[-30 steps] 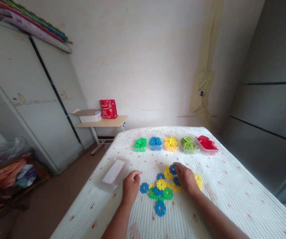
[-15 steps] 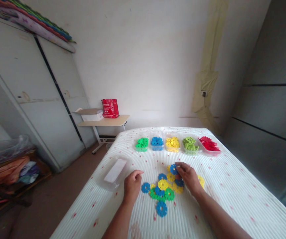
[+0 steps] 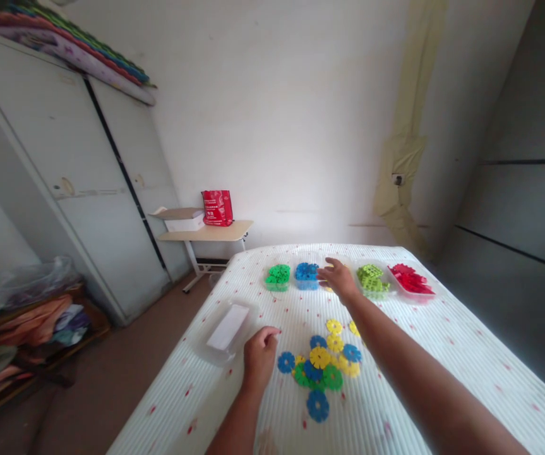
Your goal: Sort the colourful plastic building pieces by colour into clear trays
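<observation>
My right hand (image 3: 337, 278) is stretched out over the row of tubs, at the right side of the clear tub of blue snowflake discs (image 3: 307, 273). Its fingers are apart and no disc shows in them. It covers most of the tub of yellow discs (image 3: 329, 289). My left hand (image 3: 259, 355) rests on the table, fingers curled, with nothing visible in it. Between my forearms lies a loose pile of notched plastic discs: yellow discs (image 3: 320, 357), green discs (image 3: 333, 378) and blue discs (image 3: 318, 406), some overlapping.
A tub of green discs (image 3: 278, 276) stands at the row's left end; tubs of lime discs (image 3: 371, 278) and red discs (image 3: 412, 279) are on the right. A clear plastic tray (image 3: 228, 328) lies left of my left hand. Behind, a side table (image 3: 215, 232) carries a red bag (image 3: 217, 208).
My right hand has moved from the pile up to the blue tub, and the blue disc it held is no longer in its fingers. The left hand stays in place. The view has shifted slightly.
</observation>
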A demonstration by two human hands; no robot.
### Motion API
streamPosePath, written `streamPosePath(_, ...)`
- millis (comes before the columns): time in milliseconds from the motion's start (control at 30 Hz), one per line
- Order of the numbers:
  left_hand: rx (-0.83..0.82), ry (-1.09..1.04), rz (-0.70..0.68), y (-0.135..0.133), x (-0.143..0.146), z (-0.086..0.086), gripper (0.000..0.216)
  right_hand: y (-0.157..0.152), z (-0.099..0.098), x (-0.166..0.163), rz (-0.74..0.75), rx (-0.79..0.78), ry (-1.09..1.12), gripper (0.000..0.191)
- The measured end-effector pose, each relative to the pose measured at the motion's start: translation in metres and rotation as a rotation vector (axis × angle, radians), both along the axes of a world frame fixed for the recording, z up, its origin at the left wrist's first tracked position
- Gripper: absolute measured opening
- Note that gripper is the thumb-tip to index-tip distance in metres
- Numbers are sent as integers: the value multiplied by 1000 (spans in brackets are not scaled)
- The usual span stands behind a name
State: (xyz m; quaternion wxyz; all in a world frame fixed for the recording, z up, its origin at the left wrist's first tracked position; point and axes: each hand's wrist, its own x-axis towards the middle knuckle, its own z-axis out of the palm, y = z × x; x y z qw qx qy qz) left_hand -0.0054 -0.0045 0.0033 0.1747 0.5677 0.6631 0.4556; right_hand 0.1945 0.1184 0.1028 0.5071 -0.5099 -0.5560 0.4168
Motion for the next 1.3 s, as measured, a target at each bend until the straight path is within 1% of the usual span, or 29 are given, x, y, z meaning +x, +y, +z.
streamPosePath(100, -5, -8, -11, 0, -1, -1, 26, -5, -8, 5, -49, 48, -66, 22)
streamPosePath(167, -14, -15, -19, 0, -1, -1, 26, -20, -20, 16, -67, 88, -119, 13)
streamPosePath(233, -27, -23, -32, 1, -1, -2, 26, -39, -35, 35, -91, 145, -175, 9)
streamPosePath(267, -36, -27, -43, 2, -2, -3, 26, -49, -43, 47, -107, 181, -213, 11)
streamPosePath(333, -58, -35, -79, 2, -2, -3, 26, -65, -58, 74, -127, 342, -401, 19)
streamPosePath(400, -82, -41, -134, 1, -4, -2, 25, -77, -71, 105, -135, 453, -548, 24)
streamPosePath(433, -94, -41, -165, 0, -4, -1, 25, -81, -77, 119, -139, 473, -606, 24)
streamPosePath(500, -113, -37, -221, -4, -6, 3, 25, -86, -85, 145, -218, 482, -673, 26)
streamPosePath(600, -148, 3, -319, -11, -9, 11, 29, -87, -91, 169, -337, 456, -704, 29)
streamPosePath(667, -170, 60, -398, -15, -11, 16, 33, -86, -92, 173, -362, 420, -702, 31)
streamPosePath(733, -178, 124, -451, -18, -11, 19, 34, -85, -92, 171, -360, 386, -694, 31)
streamPosePath(833, -175, 152, -441, -20, -10, 22, 30, -85, -91, 163, -332, 373, -704, 31)
streamPosePath(867, -184, 109, -428, -20, -9, 22, 27, -86, -91, 161, -319, 372, -713, 31)
streamPosePath(967, -229, -124, -402, -19, -8, 21, 14, -86, -92, 159, -298, 365, -726, 30)
streamPosePath(1033, -245, -238, -394, -16, -8, 21, 7, -85, -94, 160, -299, 363, -723, 30)
streamPosePath(1067, -239, -264, -389, -13, -8, 21, 7, -84, -96, 160, -299, 364, -724, 30)
streamPosePath(1167, -207, -299, -384, -5, -3, 25, 16, -82, -100, 162, -287, 364, -736, 29)
streamPosePath(1300, -196, -274, -400, 15, 22, 28, 24, -83, -98, 160, -272, 344, -741, 30)
